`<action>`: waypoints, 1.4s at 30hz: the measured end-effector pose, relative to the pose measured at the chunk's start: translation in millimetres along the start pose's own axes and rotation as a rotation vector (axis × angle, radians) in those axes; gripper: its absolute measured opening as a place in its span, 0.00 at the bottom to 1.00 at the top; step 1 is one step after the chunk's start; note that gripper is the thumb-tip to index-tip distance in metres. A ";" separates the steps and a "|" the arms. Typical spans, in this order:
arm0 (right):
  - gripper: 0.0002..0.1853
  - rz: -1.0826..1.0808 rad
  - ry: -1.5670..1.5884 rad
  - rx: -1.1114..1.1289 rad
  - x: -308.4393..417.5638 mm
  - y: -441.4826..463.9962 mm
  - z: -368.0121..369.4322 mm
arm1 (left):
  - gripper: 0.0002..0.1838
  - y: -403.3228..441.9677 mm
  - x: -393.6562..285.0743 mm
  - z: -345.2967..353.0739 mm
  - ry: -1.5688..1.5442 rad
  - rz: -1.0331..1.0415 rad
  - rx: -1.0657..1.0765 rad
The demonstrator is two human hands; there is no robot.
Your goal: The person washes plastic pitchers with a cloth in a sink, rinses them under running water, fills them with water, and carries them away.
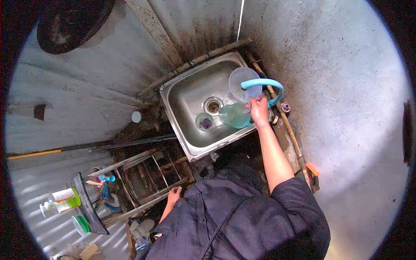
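Note:
My right hand point(259, 111) is closed at the near right side of the sink point(184, 97), beneath the curved light-blue faucet point(271, 82). Its fingers grip a translucent green jug point(235, 115), which lies tilted in the basin with its narrower end toward the drain point(212, 105). Behind the jug, a clear plastic tub point(238, 80) sits under the faucet's mouth. A small clear cup point(203, 121) with something dark purple inside stands left of the jug. Lower left, my left hand point(174, 195) has curled fingers by the rail of a wooden rack point(147, 202); whether it holds anything is unclear.
Metal sheet walls point(346, 86) close in around the sink. A pipe point(291, 134) runs along its right side. On the left, a dark shelf point(89, 206) carries a pump bottle point(60, 201) and a green-and-white tub point(81, 225). A dark round pan point(71, 24) hangs upper left.

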State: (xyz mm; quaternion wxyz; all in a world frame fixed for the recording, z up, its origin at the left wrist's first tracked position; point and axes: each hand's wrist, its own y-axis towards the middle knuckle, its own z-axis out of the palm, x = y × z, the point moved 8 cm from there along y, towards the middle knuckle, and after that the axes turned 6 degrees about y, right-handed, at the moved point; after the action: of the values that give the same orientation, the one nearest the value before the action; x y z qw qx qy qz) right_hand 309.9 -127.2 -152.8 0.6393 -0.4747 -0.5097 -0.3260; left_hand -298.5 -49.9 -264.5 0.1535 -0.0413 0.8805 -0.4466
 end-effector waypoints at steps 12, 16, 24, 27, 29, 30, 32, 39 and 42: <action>0.09 -0.055 -0.074 0.128 16.0 29.7 -3.4 | 0.27 0.9 -6.3 8.9 0.034 0.006 -0.056; 0.10 0.004 -0.143 0.273 15.5 38.1 2.2 | 0.27 -13.3 -22.7 13.9 0.010 0.020 -0.069; 0.09 0.017 -0.403 0.473 32.6 37.9 21.5 | 0.26 -18.9 -62.9 30.2 0.020 0.015 -0.062; 0.10 0.039 -0.383 0.476 24.6 44.3 25.6 | 0.27 -28.9 -96.8 20.3 0.017 0.081 -0.111; 0.11 0.249 -0.188 0.365 11.1 45.1 24.3 | 0.27 -26.3 -102.6 24.1 0.094 0.086 -0.071; 0.11 0.250 -0.140 0.350 8.7 46.4 25.2 | 0.27 -34.0 -128.7 15.1 0.133 0.091 -0.051; 0.11 0.247 -0.047 0.326 4.1 50.5 27.3 | 0.22 -35.7 -169.4 5.4 0.118 0.181 -0.050; 0.12 0.124 -0.065 0.330 23.0 63.0 25.6 | 0.24 -59.8 -316.6 -22.2 -0.058 0.497 -0.063; 0.12 -0.060 -0.207 0.359 25.6 72.1 18.7 | 0.27 -57.2 -357.2 -8.5 -0.056 0.605 -0.055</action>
State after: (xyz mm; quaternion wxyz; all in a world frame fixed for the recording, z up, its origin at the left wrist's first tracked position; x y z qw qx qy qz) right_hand 375.3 -83.6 -147.4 0.6480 -0.3688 -0.6362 -0.1983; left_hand 34.3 -2.6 -130.7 0.3027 0.2062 0.8601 -0.3551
